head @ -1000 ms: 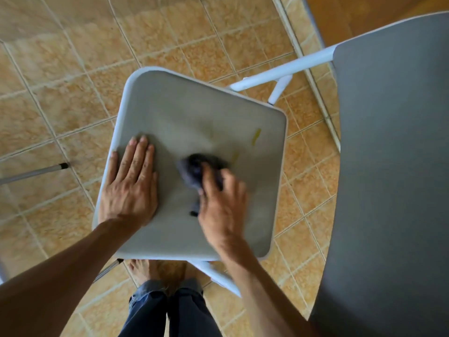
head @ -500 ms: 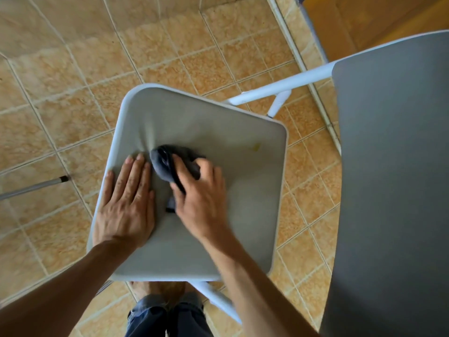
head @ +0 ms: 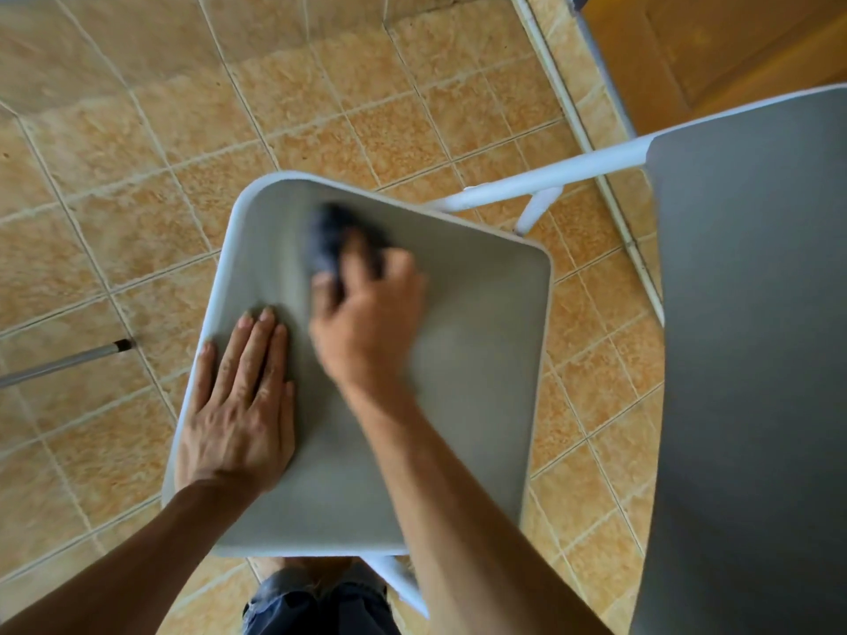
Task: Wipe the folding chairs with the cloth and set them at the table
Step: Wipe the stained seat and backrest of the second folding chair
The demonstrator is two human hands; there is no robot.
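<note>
Dark blue cloth (head: 331, 242), blurred, is bunched under the right hand (head: 366, 323), whose fingers curl over it, pressing it on the far part of the grey chair seat (head: 467, 359). The left hand (head: 240, 410) lies flat and open on the seat's left side, fingers together. White frame tubing (head: 550, 178) runs right to a grey chair back (head: 751, 359). Beneath is tan tiled floor (head: 137, 185); a metal rod (head: 64, 362) lies at left and a wooden door (head: 715, 52) stands far right.

Dark blue bunched cloth (head: 331, 242) sits blurred on the far part of the pale grey, white-rimmed folding chair seat (head: 467, 368), unfolded and level.
</note>
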